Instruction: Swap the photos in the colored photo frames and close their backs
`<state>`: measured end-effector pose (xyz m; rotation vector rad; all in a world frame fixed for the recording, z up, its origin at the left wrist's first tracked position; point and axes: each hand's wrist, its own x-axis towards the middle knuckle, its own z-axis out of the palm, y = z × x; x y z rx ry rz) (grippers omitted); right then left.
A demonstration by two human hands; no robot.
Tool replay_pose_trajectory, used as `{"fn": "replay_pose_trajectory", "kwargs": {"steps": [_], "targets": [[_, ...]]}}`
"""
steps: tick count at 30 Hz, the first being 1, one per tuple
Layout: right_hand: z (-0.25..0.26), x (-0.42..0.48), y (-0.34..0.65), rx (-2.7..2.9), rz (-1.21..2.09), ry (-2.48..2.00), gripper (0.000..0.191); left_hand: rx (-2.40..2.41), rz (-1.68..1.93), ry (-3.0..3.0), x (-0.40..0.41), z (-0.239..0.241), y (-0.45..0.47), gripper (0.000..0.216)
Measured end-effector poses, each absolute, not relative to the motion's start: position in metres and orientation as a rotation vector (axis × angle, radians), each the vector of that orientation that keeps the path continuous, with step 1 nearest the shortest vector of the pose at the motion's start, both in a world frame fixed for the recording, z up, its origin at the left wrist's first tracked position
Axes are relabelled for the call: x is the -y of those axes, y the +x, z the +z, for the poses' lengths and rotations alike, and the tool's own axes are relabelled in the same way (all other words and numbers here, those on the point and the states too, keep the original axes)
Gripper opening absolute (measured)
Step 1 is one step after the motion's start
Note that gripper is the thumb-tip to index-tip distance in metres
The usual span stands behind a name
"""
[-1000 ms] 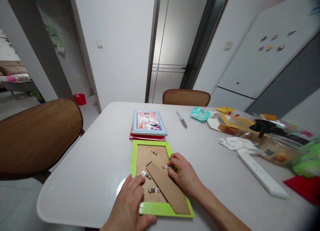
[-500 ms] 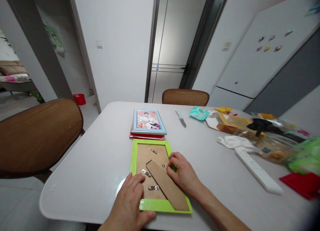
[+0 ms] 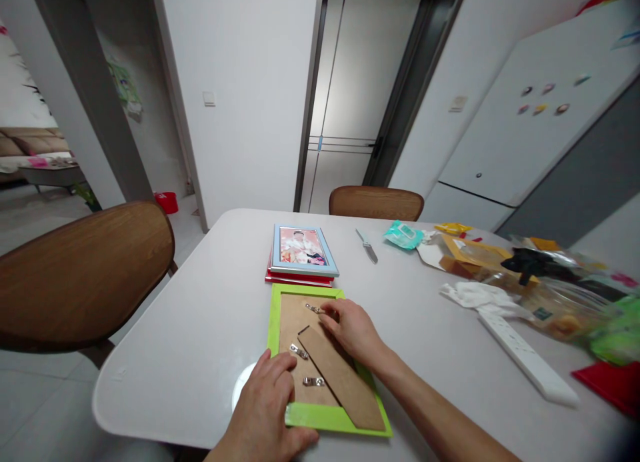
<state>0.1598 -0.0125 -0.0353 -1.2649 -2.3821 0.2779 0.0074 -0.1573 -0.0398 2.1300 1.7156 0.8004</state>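
A lime-green picture frame (image 3: 275,319) lies face down on the table, its brown backing board (image 3: 291,315) showing. The stand leg (image 3: 343,379) slants across the board toward the lower right corner. My left hand (image 3: 267,399) grips the lower left of the frame, thumb at the near edge and fingers over the left side. With fingers bent together, my right hand (image 3: 353,329) is at the upper metal clip (image 3: 312,308), its fingertips on the clip's right end. Two other clips, a middle one (image 3: 299,351) and a lower one (image 3: 313,382), sit left of the leg.
Beyond the frame lies a stack with a light-blue photo frame (image 3: 327,249) above red ones. A knife (image 3: 369,250) and a teal wipes packet (image 3: 403,235) lie farther back. On the right are a white power strip (image 3: 530,362), crumpled tissue (image 3: 485,299) and a clear plastic container (image 3: 565,312).
My right hand has moved up from the frame's right side to the upper clip. My left hand keeps its hold on the frame. The whole view has shifted slightly.
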Motion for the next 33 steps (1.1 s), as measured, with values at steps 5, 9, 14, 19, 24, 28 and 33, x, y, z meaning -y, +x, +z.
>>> {"fn": "replay_pose_trajectory", "kwargs": {"steps": [5,9,14,19,24,28,33], "targets": [[-0.042,-0.005,0.138,2.317,0.217,-1.350,0.018,-1.735,0.783,2.108,0.156,-0.040,0.007,0.034],[-0.046,-0.015,0.128,2.283,0.178,-1.427,0.018,-1.729,0.802,2.124,0.155,-0.044,0.006,0.034],[-0.049,-0.015,0.114,2.302,0.172,-1.470,0.022,-1.718,0.833,2.122,0.155,-0.047,0.005,0.033],[-0.049,-0.014,0.109,2.272,0.182,-1.539,0.021,-1.704,0.831,2.112,0.155,-0.046,0.007,0.032],[-0.049,-0.017,0.105,2.216,0.184,-1.614,0.013,-1.716,0.840,2.080,0.156,-0.045,0.008,0.031],[-0.050,-0.019,0.103,2.196,0.200,-1.642,0.013,-1.708,0.859,2.074,0.157,-0.046,0.008,0.031],[-0.050,-0.021,0.105,2.177,0.205,-1.643,0.014,-1.711,0.890,2.066,0.158,-0.048,0.009,0.032]]}}
